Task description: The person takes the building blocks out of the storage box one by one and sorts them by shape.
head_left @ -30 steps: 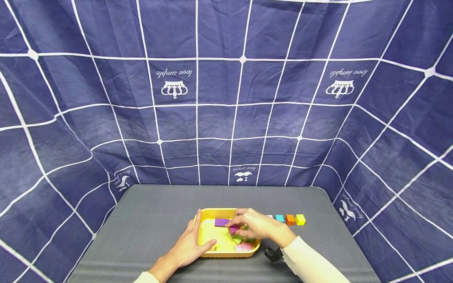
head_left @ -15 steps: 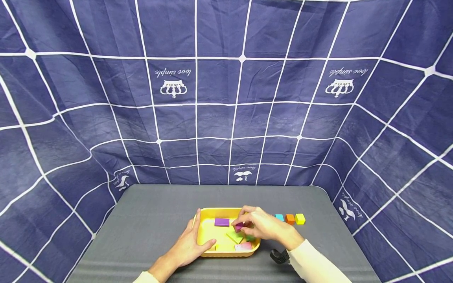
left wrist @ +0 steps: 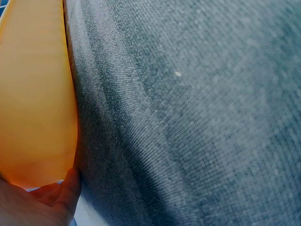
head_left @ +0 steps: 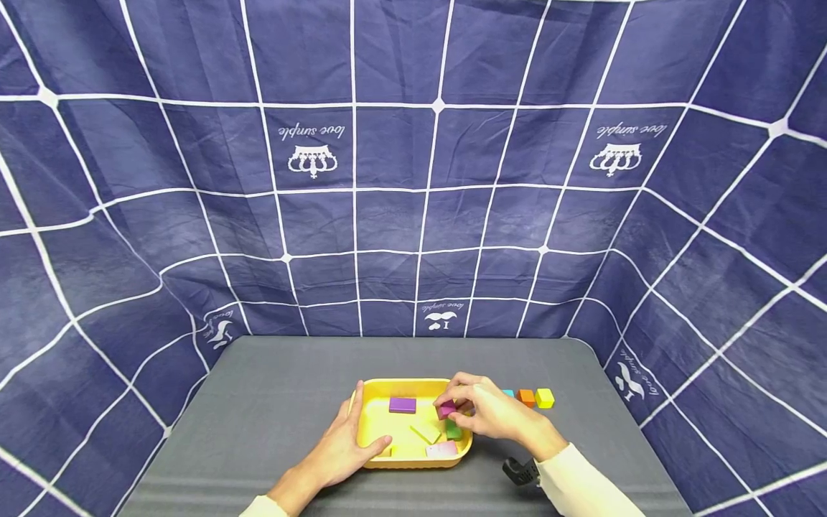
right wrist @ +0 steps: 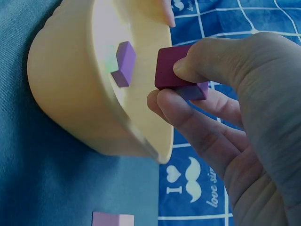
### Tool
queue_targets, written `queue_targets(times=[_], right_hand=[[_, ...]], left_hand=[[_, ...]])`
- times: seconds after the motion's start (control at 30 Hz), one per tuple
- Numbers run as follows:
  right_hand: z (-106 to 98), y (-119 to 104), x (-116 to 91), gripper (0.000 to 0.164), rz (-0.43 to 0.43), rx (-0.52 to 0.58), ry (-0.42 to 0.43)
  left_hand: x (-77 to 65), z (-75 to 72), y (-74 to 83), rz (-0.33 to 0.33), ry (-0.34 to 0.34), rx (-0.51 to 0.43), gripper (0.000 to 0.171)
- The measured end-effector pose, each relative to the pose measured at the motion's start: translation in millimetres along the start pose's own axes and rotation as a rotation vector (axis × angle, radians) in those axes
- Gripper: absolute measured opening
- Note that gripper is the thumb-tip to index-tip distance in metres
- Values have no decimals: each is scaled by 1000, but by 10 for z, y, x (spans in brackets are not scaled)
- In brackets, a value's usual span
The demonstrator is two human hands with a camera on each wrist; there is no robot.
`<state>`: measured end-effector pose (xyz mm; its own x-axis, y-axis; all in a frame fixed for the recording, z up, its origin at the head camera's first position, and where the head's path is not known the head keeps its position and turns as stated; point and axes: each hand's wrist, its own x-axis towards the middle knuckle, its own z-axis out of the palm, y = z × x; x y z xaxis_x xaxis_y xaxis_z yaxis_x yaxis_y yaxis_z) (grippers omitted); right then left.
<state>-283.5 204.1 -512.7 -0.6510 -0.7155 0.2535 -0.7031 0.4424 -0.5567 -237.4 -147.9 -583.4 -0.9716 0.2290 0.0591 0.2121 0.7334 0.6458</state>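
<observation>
My right hand pinches a magenta block between thumb and fingers, over the right side of a yellow tray. Close up in the right wrist view, the thumb presses one face of the magenta block, with fingers beneath. My left hand holds the tray at its near left corner, thumb over the near rim and fingers along the outside. In the tray are a purple block, a yellow-green block, a green block and a pink block.
Right of the tray, a blue cube, an orange cube and a yellow cube line up on the grey tabletop. A pale pink cube shows in the right wrist view. Blue gridded cloth hangs behind.
My right hand has lifted the magenta block off the yellow-green block and moved right with it, uncovering more of the green block. The left hand stays on the tray.
</observation>
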Motion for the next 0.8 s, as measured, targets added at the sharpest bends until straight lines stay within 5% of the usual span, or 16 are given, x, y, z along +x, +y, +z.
queue_targets(times=[0.8], right_hand=[[-269, 210, -388, 45, 69, -10, 154]], left_hand=[[-10, -7, 6, 1, 16, -3, 131]])
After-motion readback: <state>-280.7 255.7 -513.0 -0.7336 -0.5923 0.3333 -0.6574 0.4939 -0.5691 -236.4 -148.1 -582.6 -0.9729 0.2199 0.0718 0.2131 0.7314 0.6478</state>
